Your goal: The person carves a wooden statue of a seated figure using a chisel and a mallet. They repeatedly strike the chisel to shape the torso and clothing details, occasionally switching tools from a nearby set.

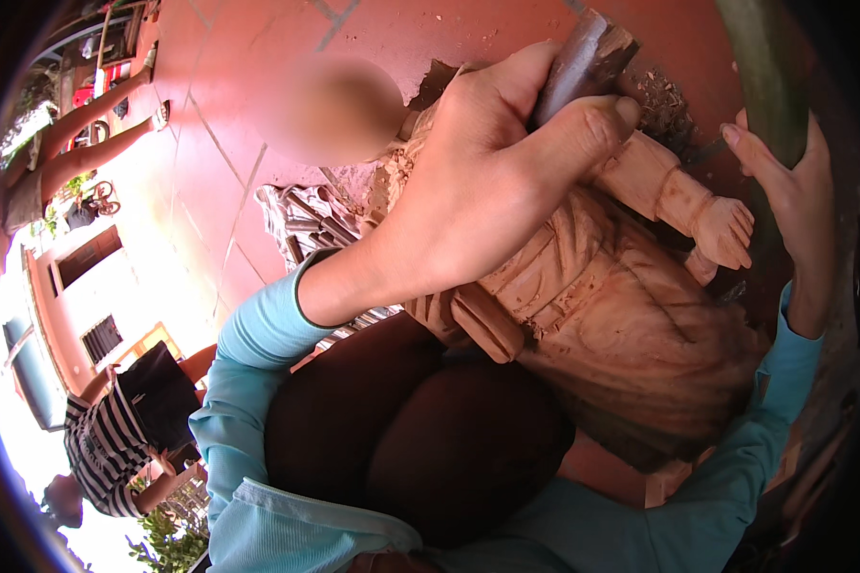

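Observation:
A carved wooden figure (612, 306) in a draped robe lies tilted across the ground in front of my knees, its small carved hand (722, 232) stretched to the right. Its head, at the upper left, is blurred. My left hand (487, 181) is closed round a dark, thick handle (588, 62) with a chipped end, apparently a chisel's; its blade is hidden behind my hand, above the figure's chest. At the right, my right hand (798, 186) grips a green, rounded club (769, 72), raised beside the figure and apart from the handle.
Wood shavings (667, 100) lie on the red tiled floor (229, 86) beyond the figure. A cloth with several carving tools (311, 224) is spread to its left. Someone in a striped shirt (115, 444) is at the far left, with another person's legs (96, 124) above.

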The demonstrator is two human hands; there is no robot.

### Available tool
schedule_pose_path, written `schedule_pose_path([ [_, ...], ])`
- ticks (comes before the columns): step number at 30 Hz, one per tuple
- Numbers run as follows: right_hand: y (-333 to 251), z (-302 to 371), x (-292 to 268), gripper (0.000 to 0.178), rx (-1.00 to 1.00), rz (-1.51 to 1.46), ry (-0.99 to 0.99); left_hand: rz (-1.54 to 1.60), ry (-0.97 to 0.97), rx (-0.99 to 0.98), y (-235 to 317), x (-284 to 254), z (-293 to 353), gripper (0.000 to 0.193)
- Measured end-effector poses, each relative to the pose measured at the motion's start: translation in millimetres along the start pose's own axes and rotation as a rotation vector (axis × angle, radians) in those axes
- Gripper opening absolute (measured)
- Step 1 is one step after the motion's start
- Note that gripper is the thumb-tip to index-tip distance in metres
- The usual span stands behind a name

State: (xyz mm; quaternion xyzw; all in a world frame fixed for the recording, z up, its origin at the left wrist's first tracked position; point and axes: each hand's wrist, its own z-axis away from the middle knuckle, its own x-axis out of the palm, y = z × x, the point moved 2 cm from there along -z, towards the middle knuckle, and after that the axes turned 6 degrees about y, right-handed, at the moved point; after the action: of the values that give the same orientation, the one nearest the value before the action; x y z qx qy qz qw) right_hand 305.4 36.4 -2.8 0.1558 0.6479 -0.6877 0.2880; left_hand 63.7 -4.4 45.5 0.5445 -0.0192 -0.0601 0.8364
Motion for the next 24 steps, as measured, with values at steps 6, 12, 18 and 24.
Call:
schedule_pose_path([
  [6,11.5,2.1,7.6,0.055,-0.298,0.071,0.046,-0.050,0.107,-0.024,-0.5,-2.2,-5.9,0.027],
  [12,40.5,-2.5,6.1,0.050,-0.065,-0.033,-0.100,0.080,-0.013,0.138,-0.5,-4.9,-6.9,0.027],
  [18,36.1,-0.1,9.3,0.047,-0.099,-0.103,0.009,0.096,-0.079,0.115,-4.7,-3.1,-8.2,0.024],
  [24,34.9,-2.4,7.4,0.042,-0.071,-0.049,0.006,0.044,-0.076,0.044,2.2,0.4,-9.1,0.023],
])
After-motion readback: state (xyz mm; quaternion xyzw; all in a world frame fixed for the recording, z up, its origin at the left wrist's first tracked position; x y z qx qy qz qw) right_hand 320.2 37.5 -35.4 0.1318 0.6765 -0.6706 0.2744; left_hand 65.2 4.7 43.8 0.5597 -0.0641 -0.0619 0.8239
